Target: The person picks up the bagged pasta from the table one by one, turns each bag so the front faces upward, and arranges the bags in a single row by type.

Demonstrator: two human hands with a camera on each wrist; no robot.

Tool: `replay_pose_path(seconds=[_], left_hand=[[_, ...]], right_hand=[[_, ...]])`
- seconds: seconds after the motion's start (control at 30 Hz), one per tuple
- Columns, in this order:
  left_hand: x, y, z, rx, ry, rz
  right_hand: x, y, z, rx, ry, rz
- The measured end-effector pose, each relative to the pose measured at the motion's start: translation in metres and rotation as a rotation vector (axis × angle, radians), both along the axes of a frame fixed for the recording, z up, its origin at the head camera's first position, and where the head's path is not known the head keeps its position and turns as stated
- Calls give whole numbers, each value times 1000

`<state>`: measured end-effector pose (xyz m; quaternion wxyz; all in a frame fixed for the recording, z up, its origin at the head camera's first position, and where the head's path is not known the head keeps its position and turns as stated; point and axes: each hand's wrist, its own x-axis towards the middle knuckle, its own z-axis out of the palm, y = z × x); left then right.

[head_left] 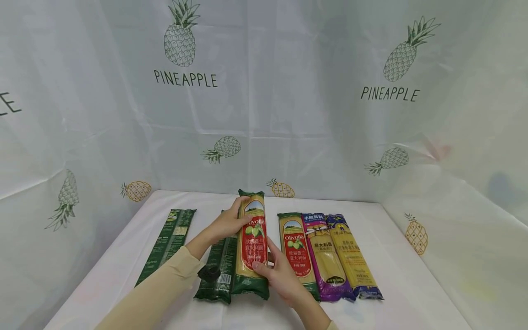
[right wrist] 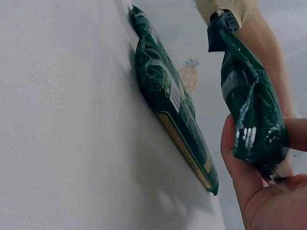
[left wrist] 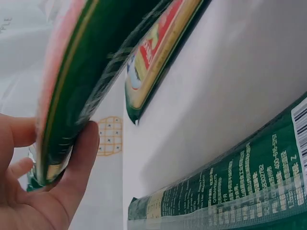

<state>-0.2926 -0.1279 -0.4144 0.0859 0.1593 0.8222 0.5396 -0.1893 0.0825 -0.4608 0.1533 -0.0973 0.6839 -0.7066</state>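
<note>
Both hands hold one green-and-gold spaghetti packet (head_left: pixel 252 243) with a red label, raised above the table with its front toward me. My left hand (head_left: pixel 228 223) grips its upper left edge; the left wrist view shows fingers and thumb around that end of the packet (left wrist: pixel 76 72). My right hand (head_left: pixel 282 277) pinches the lower right edge, thumb on the front. In the right wrist view its crimped green end (right wrist: pixel 254 110) sits between thumb and fingers. Below, partly hidden by the held packet, a green packet (head_left: pixel 220 270) lies back side up.
Another green packet (head_left: pixel 167 243) lies back up at the left. To the right lie a matching red-label packet (head_left: pixel 298 252), a purple spaghetti packet (head_left: pixel 327 256) and a yellow-and-blue one (head_left: pixel 354 256). A pineapple-print curtain (head_left: pixel 264 105) surrounds the white table (head_left: pixel 396 275).
</note>
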Motion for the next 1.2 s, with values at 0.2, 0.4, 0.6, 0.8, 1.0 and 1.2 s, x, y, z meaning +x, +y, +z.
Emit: replay_pose_path(seconds=[0.2, 0.4, 0.6, 0.8, 1.0, 1.2], left_hand=[[-4, -2, -2, -36, 24, 30], [-8, -4, -5, -29, 38, 38], [-9, -5, -4, 9, 34, 51], [-9, -2, -3, 77, -14, 52], [-8, 0, -6, 122, -80, 48], [-8, 6, -12, 150, -121, 48]], right_hand=[[2, -2, 2, 39, 67, -25], [5, -5, 2, 97, 99, -58], [6, -5, 1, 173, 150, -58], [5, -1, 5, 303, 214, -45], [8, 12, 14, 403, 192, 27], [10, 26, 19, 450, 132, 75]])
